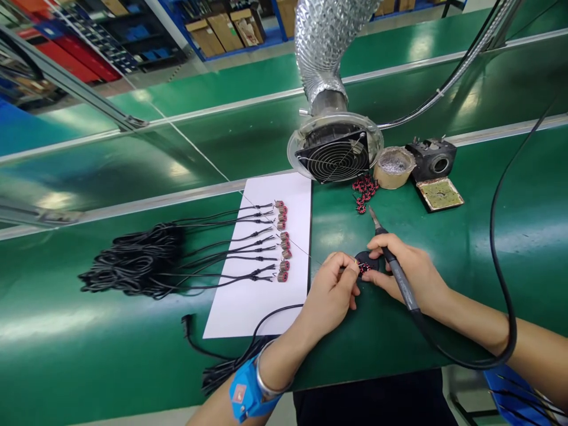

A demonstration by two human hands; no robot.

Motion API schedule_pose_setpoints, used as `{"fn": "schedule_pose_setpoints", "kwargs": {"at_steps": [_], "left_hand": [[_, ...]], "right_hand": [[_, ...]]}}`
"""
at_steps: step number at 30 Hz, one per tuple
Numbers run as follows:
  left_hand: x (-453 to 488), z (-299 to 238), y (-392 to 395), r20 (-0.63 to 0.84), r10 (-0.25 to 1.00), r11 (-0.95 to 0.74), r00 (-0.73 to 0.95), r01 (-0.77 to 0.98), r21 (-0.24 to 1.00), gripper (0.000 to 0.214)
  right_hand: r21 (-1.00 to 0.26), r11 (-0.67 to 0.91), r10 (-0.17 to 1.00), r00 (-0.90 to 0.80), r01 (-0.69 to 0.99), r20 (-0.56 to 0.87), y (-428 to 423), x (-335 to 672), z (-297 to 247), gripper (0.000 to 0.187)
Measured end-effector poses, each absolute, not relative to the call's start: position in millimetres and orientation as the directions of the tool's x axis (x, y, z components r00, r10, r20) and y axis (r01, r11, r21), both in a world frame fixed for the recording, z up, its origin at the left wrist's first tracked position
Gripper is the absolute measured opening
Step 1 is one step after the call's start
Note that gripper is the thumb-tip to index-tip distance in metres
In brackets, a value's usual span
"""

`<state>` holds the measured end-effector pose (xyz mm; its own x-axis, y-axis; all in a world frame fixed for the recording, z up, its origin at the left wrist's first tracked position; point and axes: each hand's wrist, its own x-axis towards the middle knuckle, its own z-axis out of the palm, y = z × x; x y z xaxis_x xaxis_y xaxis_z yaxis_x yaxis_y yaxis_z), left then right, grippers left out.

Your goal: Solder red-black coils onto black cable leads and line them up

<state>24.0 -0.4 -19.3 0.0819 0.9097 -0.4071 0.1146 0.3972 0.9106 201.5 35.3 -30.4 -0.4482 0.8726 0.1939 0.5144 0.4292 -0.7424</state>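
My right hand (410,272) is closed round a soldering iron (399,275), its tip pointing up and away over the green bench. The thumb and fingertips of that hand also touch a round black disc (367,260) with small red-and-black parts (364,268) at it. My left hand (335,284) is pinched at the disc's left side. A thin solder wire (288,238) runs down from the upper left into its fingers; what else they hold is hidden. Beyond the iron's tip lies a pile of red-and-black ring-shaped parts (365,189).
White paper (261,307) carries a column of small brown-and-red parts (284,236) beside the ends of bundled black cables (137,257). A fume extractor (335,151) hangs behind my hands. A tape roll (394,168) and iron stand with sponge (439,192) sit right. Another cable (222,373) lies near my left forearm.
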Motion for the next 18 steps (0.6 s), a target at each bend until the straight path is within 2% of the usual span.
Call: {"fn": "schedule_pose_setpoints", "kwargs": {"at_steps": [4,9,18], "left_hand": [[24,-20,0,-0.359,0.929,0.350,0.089,0.101,0.931,0.024],[26,-21,-1,-0.354,0.931,0.345,0.090,0.097,0.933,0.025],[25,-17,1,-0.413,0.906,0.400,0.088,0.135,0.906,0.026]], "right_hand": [[-0.743,0.503,0.833,-0.477,0.441,0.280,32,199,-38,0.031],[-0.674,0.615,0.777,-0.460,0.409,0.430,32,194,-45,0.019],[-0.664,0.628,0.767,-0.465,0.406,0.442,33,195,-46,0.016]]}}
